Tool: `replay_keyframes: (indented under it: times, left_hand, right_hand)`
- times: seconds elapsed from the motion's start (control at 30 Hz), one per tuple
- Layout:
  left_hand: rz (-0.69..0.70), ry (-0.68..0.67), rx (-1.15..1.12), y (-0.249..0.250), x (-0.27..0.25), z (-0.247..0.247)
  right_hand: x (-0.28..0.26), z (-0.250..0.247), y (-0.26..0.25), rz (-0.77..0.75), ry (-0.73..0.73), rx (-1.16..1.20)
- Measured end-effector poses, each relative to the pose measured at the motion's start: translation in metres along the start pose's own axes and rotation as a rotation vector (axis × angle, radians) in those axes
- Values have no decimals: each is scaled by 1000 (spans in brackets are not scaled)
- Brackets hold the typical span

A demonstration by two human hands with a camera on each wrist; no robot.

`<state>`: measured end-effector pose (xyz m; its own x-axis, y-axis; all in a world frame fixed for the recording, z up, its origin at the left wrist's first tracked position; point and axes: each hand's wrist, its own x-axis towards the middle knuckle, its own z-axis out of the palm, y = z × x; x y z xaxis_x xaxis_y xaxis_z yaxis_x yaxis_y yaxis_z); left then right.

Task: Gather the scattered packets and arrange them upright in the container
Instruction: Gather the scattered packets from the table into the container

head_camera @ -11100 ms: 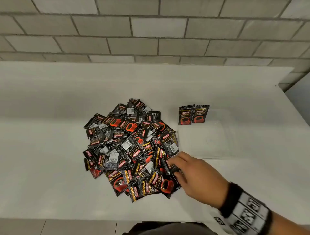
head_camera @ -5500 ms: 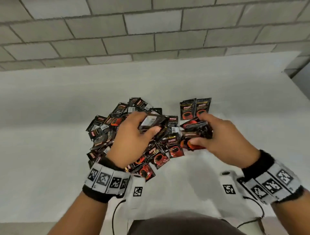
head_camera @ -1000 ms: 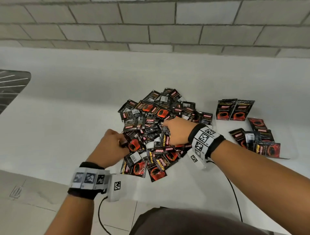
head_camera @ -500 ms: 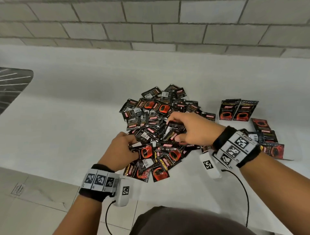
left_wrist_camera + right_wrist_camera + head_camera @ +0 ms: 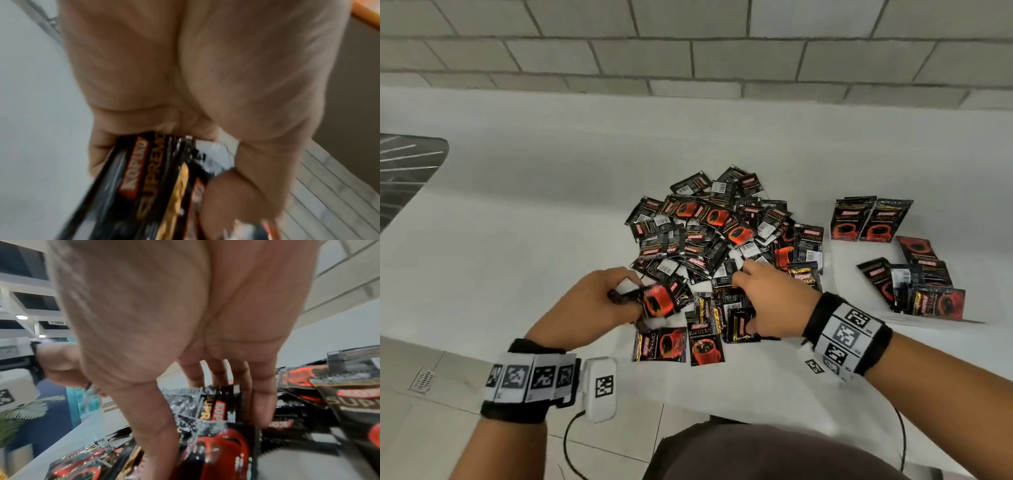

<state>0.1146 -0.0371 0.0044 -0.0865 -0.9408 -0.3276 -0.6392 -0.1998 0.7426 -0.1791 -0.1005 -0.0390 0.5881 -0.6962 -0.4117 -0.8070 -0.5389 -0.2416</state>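
Observation:
A heap of black-and-red coffee packets (image 5: pixel 709 240) lies on the white table. My left hand (image 5: pixel 626 301) is at the heap's near left edge and grips a small stack of packets (image 5: pixel 657 301); the left wrist view shows that stack (image 5: pixel 144 178) held between the thumb and curled fingers of the left hand (image 5: pixel 164 162). My right hand (image 5: pixel 743 298) reaches down onto the near right of the heap. In the right wrist view the right hand (image 5: pixel 205 410) has straight, spread fingers touching the packets (image 5: pixel 218 404). The clear container (image 5: pixel 945 320) stands to the right, holding two upright packets (image 5: pixel 869 219) and several flat ones (image 5: pixel 914 284).
A dark metal grid (image 5: pixel 407 171) is set into the table at far left. A block wall (image 5: pixel 688 51) runs behind. The table's front edge is near my body, with floor tiles and a drain (image 5: pixel 422 378) below. Cables hang from both wristbands.
My right hand has drawn back from the heap's middle to its near right side. My left hand has risen a little with red-faced packets showing in its grip.

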Motion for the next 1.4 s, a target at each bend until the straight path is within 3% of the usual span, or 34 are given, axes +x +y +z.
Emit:
replay_keyframes:
  times: [0.07, 0.13, 0.2, 0.27, 0.4, 0.6, 0.77, 0.87, 0.97, 1.07, 1.2, 1.4]
  left_hand:
    - [27, -168, 131, -3, -7, 6]
    - [108, -303, 427, -8, -10, 24]
    - [158, -334, 652, -16, -9, 46]
    - [122, -287, 714, -19, -10, 62]
    - [87, -250, 724, -23, -8, 68]
    - [71, -295, 435, -6, -10, 38]
    - [-4, -144, 258, -5, -7, 16]
    - [77, -81, 304, -8, 7, 7]
    - [181, -120, 498, -12, 28, 11]
    - [223, -227, 627, -14, 46, 21]
    - [255, -332, 741, -9, 60, 31]
    - [209, -301, 698, -10, 72, 29]
  right_hand:
    - [-1, -1, 2, 6, 16, 47]
    - [-4, -5, 5, 19, 19, 128]
    - [-7, -9, 8, 32, 9, 176]
    - [-10, -12, 13, 32, -2, 218]
    - [-20, -27, 21, -6, -34, 317]
    - [-38, -47, 24, -113, -26, 369]
    - [-23, -48, 9, -80, -29, 272]
    - [-6, -38, -11, -96, -127, 229]
    - [10, -24, -26, -110, -161, 95]
    - [17, -9, -27, -79, -123, 25]
    - [9, -3, -19, -57, -26, 113]
    - [-19, -8, -10, -93, 75, 197]
